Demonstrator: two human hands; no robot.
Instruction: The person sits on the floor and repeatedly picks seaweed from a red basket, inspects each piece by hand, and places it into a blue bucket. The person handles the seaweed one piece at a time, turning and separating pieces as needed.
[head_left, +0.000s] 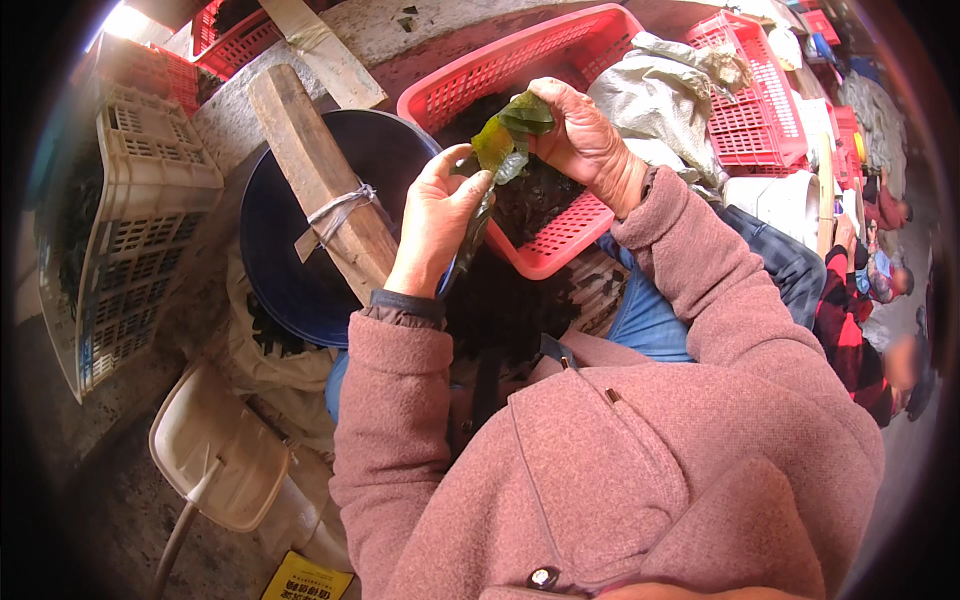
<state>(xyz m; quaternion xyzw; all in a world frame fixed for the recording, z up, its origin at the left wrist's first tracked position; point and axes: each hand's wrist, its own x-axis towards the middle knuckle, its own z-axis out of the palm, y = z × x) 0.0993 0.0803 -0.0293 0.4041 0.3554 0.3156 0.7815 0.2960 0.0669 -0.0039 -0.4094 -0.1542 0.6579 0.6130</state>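
Observation:
Between my two hands a strip of green kelp-like seaweed (496, 142) is stretched, with light showing through its yellowish part. My left hand (435, 214) pinches its lower end between thumb and finger, and a dark length hangs below. The upper, folded end is gripped by my right hand (581, 142). Both hands are above the near side of a red plastic basket (551, 240) holding dark wet seaweed (529, 199). Left of my left hand stands a dark blue tub (262, 247), with a wooden beam (322, 172) across it and a cloth strip tied round the beam.
A pale slatted crate (142, 247) with dark contents stands at far left. Below it is a white shovel or scoop (217, 450). White woven sacks (660, 105) and another red basket (750, 97) are at right. People (855, 322) sit along the right edge.

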